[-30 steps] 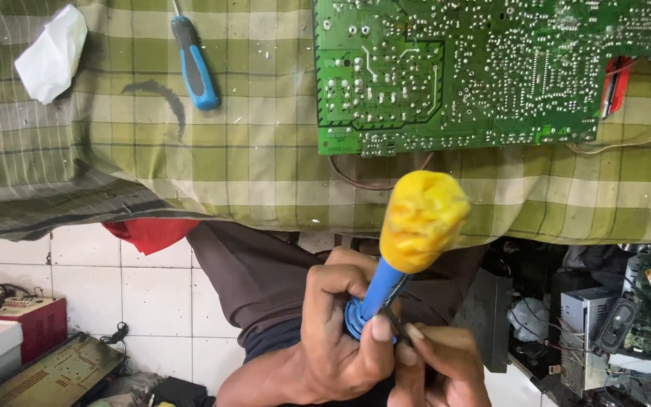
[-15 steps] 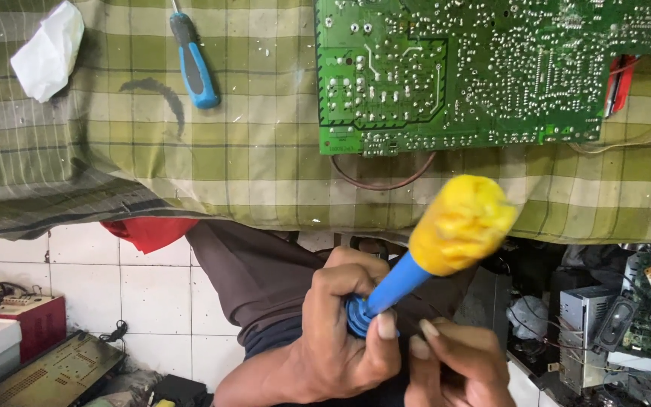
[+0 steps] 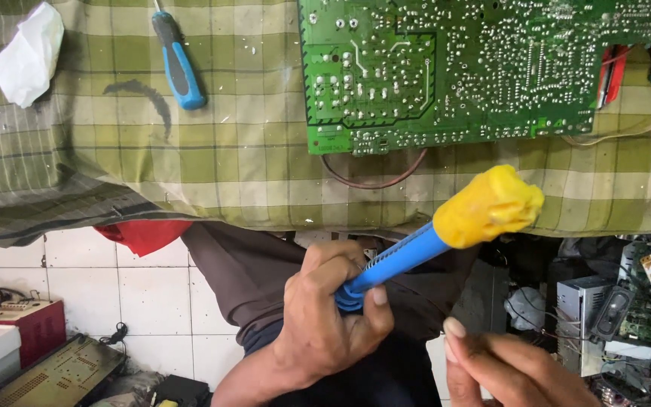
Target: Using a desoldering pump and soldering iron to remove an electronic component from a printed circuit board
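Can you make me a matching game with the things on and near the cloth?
Things:
1. screwdriver
2. circuit board
3. tissue
4. yellow-tipped tool

Places or colours:
A. green, at the top right
B. held in the left hand
C. white, at the top left corner
D. blue handle, lying on the cloth

Pairs: 1-D, 2-A, 3-C, 4-B

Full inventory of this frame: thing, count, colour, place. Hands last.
Circuit board: one, green, top right on the cloth.
Screwdriver: one, blue and black handle, upper left on the cloth.
Checked cloth: one, green and cream, covers the bench.
Crumpled tissue: one, white, top left corner.
Wire loop: one, reddish brown, under the board's lower edge.
Red cloth: one, hanging below the bench edge.
Suction tool: one, blue barrel, yellow end.
Left hand: grip around the tool's blue barrel.
Right hand: lower right, open, holding nothing.
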